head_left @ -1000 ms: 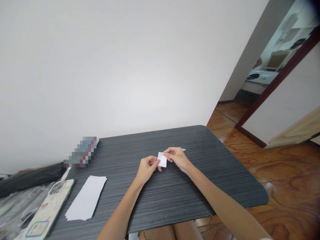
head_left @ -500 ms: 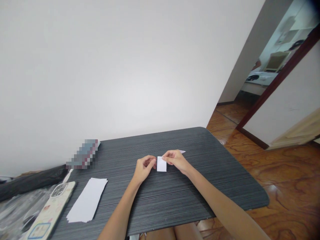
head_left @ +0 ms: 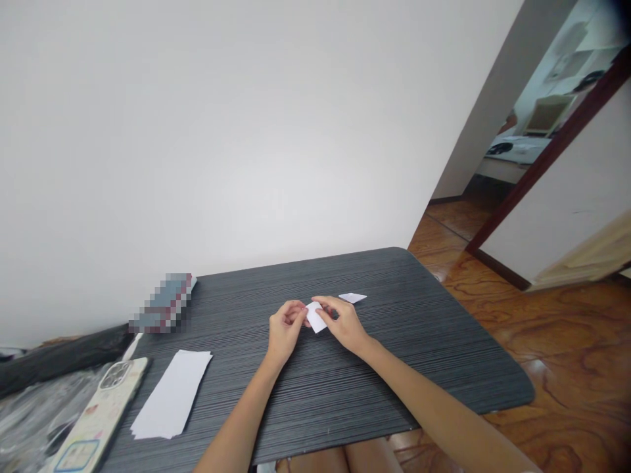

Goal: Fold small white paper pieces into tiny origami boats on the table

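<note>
Your right hand (head_left: 344,320) pinches the small folded white paper (head_left: 316,320), its thumb on the near face and its fingers curled behind the upper right edge. Your left hand (head_left: 286,330) takes the same paper at its left side, the thumb tip at the upper left corner and the curled fingers partly hidden behind it. So the paper sits between your two hands, tilted, with one corner pointing down towards you; whether it touches the bench (head_left: 419,355) under it, you cannot tell from this view.

Just beyond the knuckles of your right hand lies a second folded paper piece (head_left: 352,297), pointed at its right end and apart from your fingers. Your right hand stands between it and the paper you hold.

Well to the left of your left hand, a stack of white paper slips (head_left: 172,394) lies on the bench, its edges slightly uneven. Left of the stack you have a phone in a patterned case (head_left: 101,414), camera side up, along the bench's left edge. A white cable (head_left: 132,347) runs near its top end. Farther back, by the wall (head_left: 276,151), lies a blurred-out object (head_left: 166,303). Beyond the phone, a long black bundle (head_left: 64,358) and clear plastic wrapping (head_left: 27,410) fill the left side.
</note>
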`<state>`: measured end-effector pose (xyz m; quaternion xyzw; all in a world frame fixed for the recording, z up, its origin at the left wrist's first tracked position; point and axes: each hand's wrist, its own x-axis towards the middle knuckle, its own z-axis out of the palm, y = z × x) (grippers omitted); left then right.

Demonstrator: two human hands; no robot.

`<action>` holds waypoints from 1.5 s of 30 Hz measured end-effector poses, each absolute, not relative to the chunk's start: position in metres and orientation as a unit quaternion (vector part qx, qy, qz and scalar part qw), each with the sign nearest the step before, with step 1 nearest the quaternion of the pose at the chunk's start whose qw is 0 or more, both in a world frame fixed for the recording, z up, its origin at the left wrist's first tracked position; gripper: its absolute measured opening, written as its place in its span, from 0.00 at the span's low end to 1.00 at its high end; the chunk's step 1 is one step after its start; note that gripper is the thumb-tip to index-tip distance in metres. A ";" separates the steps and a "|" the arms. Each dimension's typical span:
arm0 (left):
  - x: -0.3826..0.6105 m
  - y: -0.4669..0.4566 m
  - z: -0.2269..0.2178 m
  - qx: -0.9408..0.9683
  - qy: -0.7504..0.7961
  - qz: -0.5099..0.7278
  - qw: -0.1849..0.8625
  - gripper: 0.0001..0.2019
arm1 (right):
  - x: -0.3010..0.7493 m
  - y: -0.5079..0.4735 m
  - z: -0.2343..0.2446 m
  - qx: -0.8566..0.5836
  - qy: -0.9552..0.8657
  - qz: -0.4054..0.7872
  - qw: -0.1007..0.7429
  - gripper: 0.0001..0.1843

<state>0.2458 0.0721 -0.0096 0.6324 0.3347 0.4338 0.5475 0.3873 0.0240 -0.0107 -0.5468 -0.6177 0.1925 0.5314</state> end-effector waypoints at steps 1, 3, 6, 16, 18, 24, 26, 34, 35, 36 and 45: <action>0.246 0.072 -0.009 0.628 0.335 0.434 0.552 0.08 | 0.387 0.023 -0.010 -0.539 -0.631 0.181 0.528 0.14; 0.246 0.072 -0.008 0.620 0.336 0.435 0.559 0.09 | 0.387 0.021 -0.009 -0.524 -0.648 0.171 0.526 0.16; 0.247 0.071 -0.006 0.611 0.335 0.437 0.569 0.09 | 0.387 0.021 -0.009 -0.514 -0.639 0.190 0.540 0.14; 0.247 0.072 -0.007 0.575 0.340 0.449 0.593 0.10 | 0.386 0.030 -0.018 -0.470 -0.508 0.449 0.566 0.12; 0.247 0.072 -0.007 0.563 0.338 0.444 0.610 0.10 | 0.387 0.029 -0.018 -0.487 -0.520 0.421 0.561 0.12; 0.246 0.072 -0.007 0.526 0.350 0.422 0.651 0.14 | 0.395 0.024 -0.007 -0.488 -0.623 0.319 0.521 0.12; 0.246 0.072 -0.007 0.510 0.354 0.416 0.665 0.14 | 0.397 0.023 -0.005 -0.479 -0.646 0.302 0.513 0.12; 0.246 0.073 -0.008 0.481 0.339 0.405 0.700 0.12 | 0.400 0.020 -0.002 -0.463 -0.717 0.210 0.477 0.12; 0.246 0.073 -0.008 0.476 0.341 0.404 0.703 0.12 | 0.400 0.020 -0.002 -0.460 -0.722 0.197 0.478 0.12; 0.246 0.073 -0.008 0.471 0.342 0.403 0.706 0.12 | 0.400 0.020 -0.001 -0.457 -0.726 0.188 0.479 0.12; 0.245 0.073 -0.005 0.442 0.318 0.390 0.742 0.12 | 0.401 0.020 -0.002 -0.462 -0.734 0.167 0.470 0.13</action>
